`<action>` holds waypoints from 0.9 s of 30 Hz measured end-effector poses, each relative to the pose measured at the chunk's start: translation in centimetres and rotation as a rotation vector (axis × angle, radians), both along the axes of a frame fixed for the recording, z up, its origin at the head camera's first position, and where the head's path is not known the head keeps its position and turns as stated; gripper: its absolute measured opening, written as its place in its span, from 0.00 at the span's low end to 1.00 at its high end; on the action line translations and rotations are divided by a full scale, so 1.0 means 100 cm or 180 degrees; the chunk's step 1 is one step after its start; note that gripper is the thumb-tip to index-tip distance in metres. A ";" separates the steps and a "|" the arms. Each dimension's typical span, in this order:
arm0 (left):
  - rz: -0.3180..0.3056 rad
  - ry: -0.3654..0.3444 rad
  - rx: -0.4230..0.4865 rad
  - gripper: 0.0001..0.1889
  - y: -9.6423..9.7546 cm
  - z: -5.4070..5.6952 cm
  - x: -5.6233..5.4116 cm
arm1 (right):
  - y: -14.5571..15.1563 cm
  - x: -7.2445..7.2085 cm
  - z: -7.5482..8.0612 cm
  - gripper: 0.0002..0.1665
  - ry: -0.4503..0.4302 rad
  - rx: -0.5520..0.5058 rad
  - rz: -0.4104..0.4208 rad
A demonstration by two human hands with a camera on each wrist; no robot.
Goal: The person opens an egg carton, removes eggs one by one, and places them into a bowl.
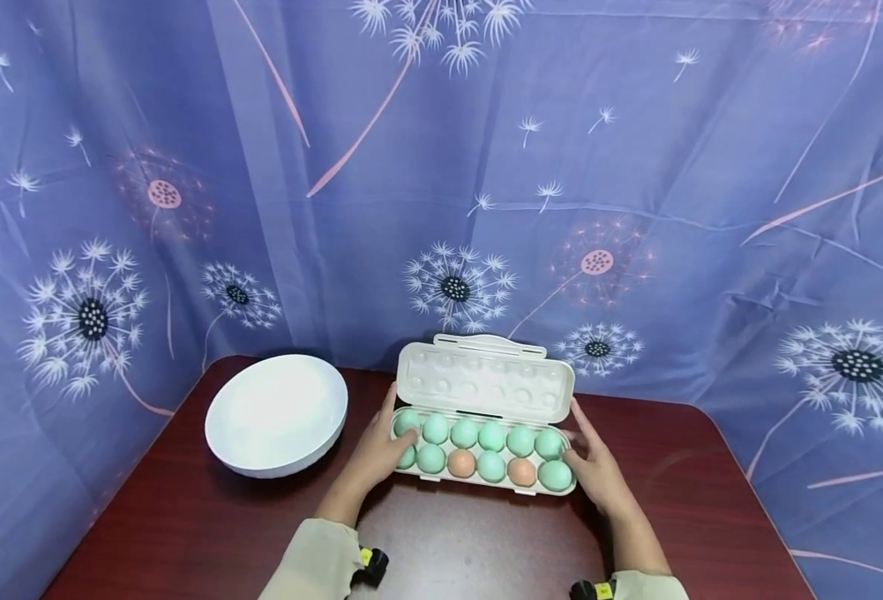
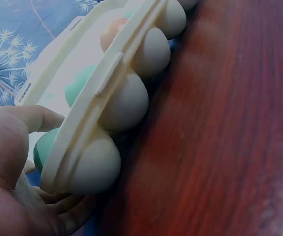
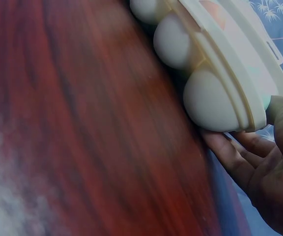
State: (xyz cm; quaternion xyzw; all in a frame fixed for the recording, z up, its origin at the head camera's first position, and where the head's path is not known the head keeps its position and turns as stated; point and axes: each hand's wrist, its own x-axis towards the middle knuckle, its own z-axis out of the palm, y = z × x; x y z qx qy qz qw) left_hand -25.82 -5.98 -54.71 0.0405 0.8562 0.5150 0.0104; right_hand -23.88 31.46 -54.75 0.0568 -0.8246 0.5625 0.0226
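Observation:
A plastic egg carton (image 2: pixel 86 107) lies across my front with its white lid (image 1: pixel 486 383) raised and leaning back. It holds two rows of eggs, most of them pale green eggs (image 1: pixel 491 466), with two orange-brown eggs (image 1: pixel 461 462) in the near row. My left hand (image 1: pixel 376 450) grips the left end, its thumb over a green egg and the other fingers at the outside and underneath. At the opposite end my right hand (image 1: pixel 599 473) holds the carton likewise, with fingers (image 3: pixel 230 155) reaching below the rounded cup.
To the left on the dark red wooden table (image 1: pixel 471 550) stands a large white bowl (image 1: pixel 276 412). A blue curtain (image 1: pixel 381 275) with dandelion prints hangs right behind the table's back edge. Black straps with cameras sit at both wrists.

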 end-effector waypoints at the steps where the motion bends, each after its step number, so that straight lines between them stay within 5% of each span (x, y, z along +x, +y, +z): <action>1: 0.0005 -0.0014 -0.0028 0.47 0.000 0.001 0.000 | 0.000 0.000 0.000 0.51 0.0002 0.0005 -0.0013; 6: 0.0027 -0.0007 -0.0139 0.49 0.001 0.007 0.003 | -0.002 -0.001 -0.001 0.51 0.0045 0.0068 -0.0057; 27: -0.0066 0.0649 -0.0744 0.46 0.010 0.031 0.027 | 0.001 0.000 -0.003 0.52 0.0122 0.0014 0.0045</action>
